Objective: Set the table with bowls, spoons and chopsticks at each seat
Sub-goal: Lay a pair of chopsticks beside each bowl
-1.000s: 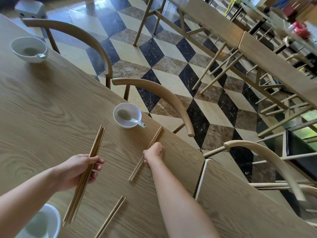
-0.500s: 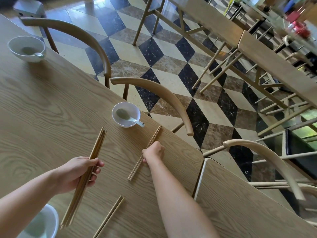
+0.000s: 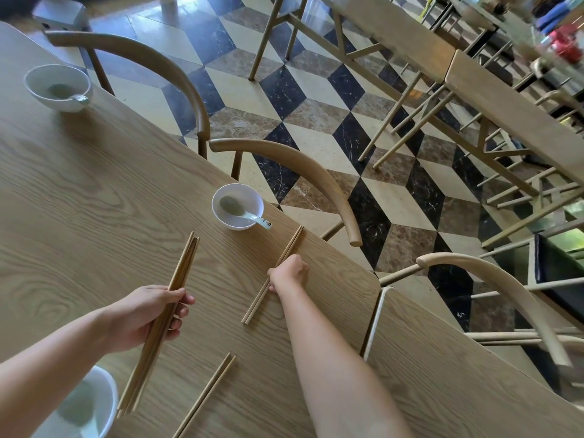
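Now the right hand (image 3: 289,273) pinches a pair of chopsticks (image 3: 256,303) on the table (image 3: 94,200), bowl (image 3: 249,200) and spoon (image 3: 252,218) just beyond the grip. The left hand (image 3: 148,314) grips the spare bundle (image 3: 184,267). Next, likely: release, pull another pair.

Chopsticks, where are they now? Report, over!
Left hand grips chopstick bundle. Right hand holds pair on table, beside bowl. Nothing in the way.

A single head-worn wide-angle camera looks forward and steeply down across the table (image 3: 94,200), with the frame tilted. The left hand (image 3: 148,314) and right hand (image 3: 289,273) reach in from the bottom edge, close to the lens. The floor (image 3: 316,105) lies farther off at the upper right.
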The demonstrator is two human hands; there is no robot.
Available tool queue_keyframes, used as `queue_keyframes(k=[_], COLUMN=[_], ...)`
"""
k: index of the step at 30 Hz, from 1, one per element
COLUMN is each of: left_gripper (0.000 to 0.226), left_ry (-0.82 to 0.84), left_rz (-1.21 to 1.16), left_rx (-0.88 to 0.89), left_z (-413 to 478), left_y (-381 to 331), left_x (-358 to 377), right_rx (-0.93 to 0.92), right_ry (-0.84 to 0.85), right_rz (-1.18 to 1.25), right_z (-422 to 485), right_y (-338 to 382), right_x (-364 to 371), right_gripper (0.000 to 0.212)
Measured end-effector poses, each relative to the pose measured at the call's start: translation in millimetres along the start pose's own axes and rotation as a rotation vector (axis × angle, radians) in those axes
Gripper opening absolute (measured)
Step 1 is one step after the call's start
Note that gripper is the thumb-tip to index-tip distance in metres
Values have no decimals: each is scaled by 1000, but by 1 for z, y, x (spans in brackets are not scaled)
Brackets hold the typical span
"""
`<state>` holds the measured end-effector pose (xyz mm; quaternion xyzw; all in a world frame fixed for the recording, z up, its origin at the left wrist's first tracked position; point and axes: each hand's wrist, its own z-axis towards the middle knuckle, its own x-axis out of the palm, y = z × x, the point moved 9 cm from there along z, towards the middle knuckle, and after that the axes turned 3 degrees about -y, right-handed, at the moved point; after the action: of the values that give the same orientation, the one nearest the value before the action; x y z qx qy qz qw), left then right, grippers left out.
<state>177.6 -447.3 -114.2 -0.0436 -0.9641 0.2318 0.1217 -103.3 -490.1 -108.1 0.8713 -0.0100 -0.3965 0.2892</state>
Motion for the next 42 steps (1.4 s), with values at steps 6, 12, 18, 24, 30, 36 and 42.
queue_keyframes(k=[6, 12, 18, 24, 30, 36, 42], left_gripper=[26, 27, 28, 27, 26, 25, 26], left_ry=[-18, 1, 33, 78, 124, 156, 128], left_rz=[17, 36, 47, 92, 121, 185, 267], left_rx=[2, 8, 10, 48, 67, 84, 115], left_z=[0, -3, -21, -49, -70, -75, -70], left_y=[3, 4, 8, 3, -1, -13, -30], left_x=[0, 4, 14, 23, 16, -2, -14], right_rx=[-11, -88, -75, -65, 8, 24, -22], right_ry=[-1, 8, 32, -12, -101, -244, -274], right_rz=[-25, -135, -153, -132, -70, -158, -191], right_z=[2, -3, -17, -46, -83, -114, -121], right_y=[-1, 7, -7, -23, -50, -57, -58], right_x=[-1, -2, -5, -4, -2, 10, 15], right_gripper=[18, 25, 31, 32, 28, 27, 18])
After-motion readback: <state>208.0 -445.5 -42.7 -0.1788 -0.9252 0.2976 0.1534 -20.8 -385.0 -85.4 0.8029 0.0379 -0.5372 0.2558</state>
